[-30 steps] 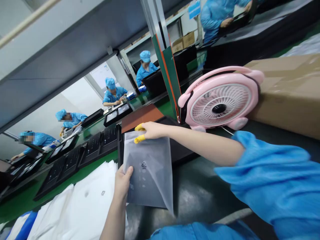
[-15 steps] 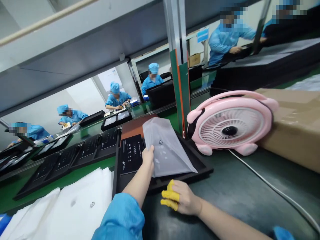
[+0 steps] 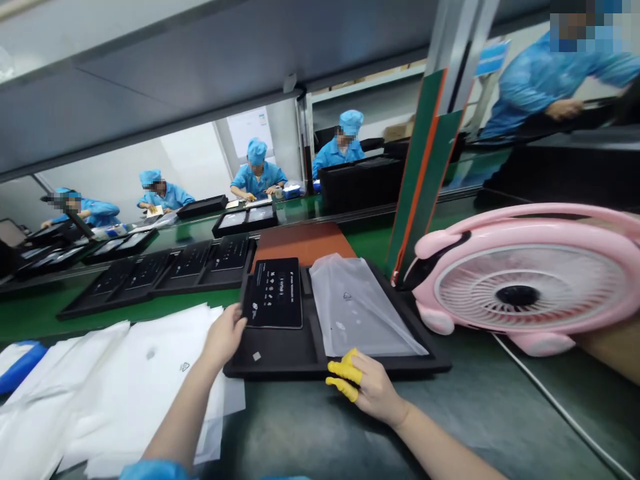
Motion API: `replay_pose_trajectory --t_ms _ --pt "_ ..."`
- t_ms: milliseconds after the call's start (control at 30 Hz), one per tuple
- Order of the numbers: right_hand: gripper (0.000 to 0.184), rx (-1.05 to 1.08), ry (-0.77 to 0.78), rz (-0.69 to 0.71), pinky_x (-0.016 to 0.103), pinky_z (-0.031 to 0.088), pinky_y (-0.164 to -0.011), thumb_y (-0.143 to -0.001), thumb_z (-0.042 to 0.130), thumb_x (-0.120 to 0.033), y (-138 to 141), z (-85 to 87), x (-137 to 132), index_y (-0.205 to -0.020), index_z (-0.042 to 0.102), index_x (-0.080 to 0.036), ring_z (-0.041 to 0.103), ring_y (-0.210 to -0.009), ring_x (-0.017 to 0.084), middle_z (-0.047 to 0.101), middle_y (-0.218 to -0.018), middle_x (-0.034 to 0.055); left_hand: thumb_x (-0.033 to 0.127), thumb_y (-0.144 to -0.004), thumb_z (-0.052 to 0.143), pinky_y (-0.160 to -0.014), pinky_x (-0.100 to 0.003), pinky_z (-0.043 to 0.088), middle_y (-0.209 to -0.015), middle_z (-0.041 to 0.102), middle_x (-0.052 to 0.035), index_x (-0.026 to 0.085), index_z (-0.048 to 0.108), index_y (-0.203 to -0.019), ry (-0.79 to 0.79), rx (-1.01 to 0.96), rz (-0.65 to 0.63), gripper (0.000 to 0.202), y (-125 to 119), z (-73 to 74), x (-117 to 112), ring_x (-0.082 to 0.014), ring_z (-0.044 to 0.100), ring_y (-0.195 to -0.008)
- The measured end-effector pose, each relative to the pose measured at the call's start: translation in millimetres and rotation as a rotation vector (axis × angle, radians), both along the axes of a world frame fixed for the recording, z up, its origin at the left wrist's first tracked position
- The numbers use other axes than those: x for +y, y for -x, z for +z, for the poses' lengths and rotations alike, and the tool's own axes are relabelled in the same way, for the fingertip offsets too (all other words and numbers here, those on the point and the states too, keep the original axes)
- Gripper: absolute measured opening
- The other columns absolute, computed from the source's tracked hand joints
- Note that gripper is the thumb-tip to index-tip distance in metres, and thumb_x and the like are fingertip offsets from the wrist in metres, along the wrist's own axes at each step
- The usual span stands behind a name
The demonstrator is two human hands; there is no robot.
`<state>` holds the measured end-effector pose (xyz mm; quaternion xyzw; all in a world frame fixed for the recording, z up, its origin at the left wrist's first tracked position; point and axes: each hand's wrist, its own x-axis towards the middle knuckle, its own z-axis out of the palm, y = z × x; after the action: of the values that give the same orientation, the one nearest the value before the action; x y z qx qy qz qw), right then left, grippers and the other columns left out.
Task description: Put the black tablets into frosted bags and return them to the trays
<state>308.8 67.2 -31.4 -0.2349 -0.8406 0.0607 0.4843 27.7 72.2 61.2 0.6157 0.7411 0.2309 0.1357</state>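
Observation:
A black tray (image 3: pixel 280 363) lies on the dark tabletop in front of me. In its left part rests a black tablet-like panel (image 3: pixel 276 293) with white printing. A frosted plastic sleeve (image 3: pixel 363 307) with a flat item showing through lies in the right part. My left hand (image 3: pixel 225 337) has its fingers closed at the tray's left edge, beside the panel. My right hand (image 3: pixel 367 387), with yellow finger cots, hovers at the front edge below the sleeve; its fingers are bent and slightly apart, with nothing visible in them.
White sleeves (image 3: pixel 145 373) lie stacked at left. A pink fan (image 3: pixel 520 293) with a cable stands at right. Behind the tray are a brown board (image 3: pixel 305 240) and a green-and-orange post (image 3: pixel 425 173). More loaded trays (image 3: pixel 150 273) line the green belt; several co-workers sit beyond.
My left hand has let go of the sleeve and moved left to the tray's edge. The sleeve now lies flatter in the tray. The view has shifted.

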Motion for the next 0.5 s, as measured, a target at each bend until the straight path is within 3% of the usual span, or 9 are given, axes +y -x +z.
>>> replay_pose_trajectory --t_ms 100,167,233,400,500 --pt "0.022 0.013 0.018 0.004 0.029 0.05 -0.055 -0.08 0.056 -0.024 -0.3 -2.2 0.8 -0.099 0.066 -0.025 0.055 -0.06 0.014 0.062 -0.066 0.0022 0.022 -0.084 0.04 -0.086 -0.038 0.04 -0.111 0.058 -0.0179 0.01 0.051 -0.111 0.279 0.351 0.13 0.031 58.3 -19.9 -31.7 -0.0266 0.056 -0.103" --pt "0.025 -0.024 0.031 -0.002 0.029 0.05 -0.058 -0.08 0.055 -0.024 4.8 6.1 6.5 -0.102 0.066 -0.026 0.056 -0.064 0.015 0.063 -0.069 0.0029 0.027 -0.082 0.045 -0.081 -0.033 0.041 -0.11 0.056 -0.0159 0.011 0.052 -0.104 0.35 0.408 0.111 0.028 78.2 -38.9 -42.6 -0.0252 0.056 -0.101" --pt "0.024 -0.129 0.011 0.0 0.031 0.051 -0.065 -0.081 0.053 -0.027 17.9 24.6 21.0 -0.102 0.066 -0.027 0.058 -0.073 0.016 0.065 -0.077 0.0051 0.033 -0.081 0.048 -0.078 -0.029 0.04 -0.108 0.054 -0.0129 0.013 0.052 -0.1 0.326 0.392 0.082 0.028 86.6 -55.8 -43.8 -0.0225 0.055 -0.098" --pt "0.031 -0.489 0.02 -0.096 0.037 0.047 -0.083 -0.083 0.049 -0.036 79.8 82.0 103.8 -0.104 0.065 -0.021 0.053 -0.098 0.023 0.061 -0.102 0.011 0.029 -0.087 0.04 -0.074 -0.028 0.039 -0.098 0.056 -0.0088 0.015 0.051 -0.093 0.222 0.407 0.072 0.02 95.8 -80.0 -24.0 -0.0196 0.055 -0.09" --pt "0.041 -0.679 0.127 -0.287 0.037 0.042 -0.091 -0.081 0.051 -0.04 113.8 93.5 167.0 -0.115 0.059 -0.018 0.049 -0.104 0.025 0.056 -0.114 0.0117 0.02 -0.089 0.031 -0.073 -0.027 0.038 -0.095 0.056 -0.0079 0.016 0.052 -0.089 0.22 0.411 0.082 0.021 104.8 -85.1 -12.8 -0.0185 0.055 -0.09"
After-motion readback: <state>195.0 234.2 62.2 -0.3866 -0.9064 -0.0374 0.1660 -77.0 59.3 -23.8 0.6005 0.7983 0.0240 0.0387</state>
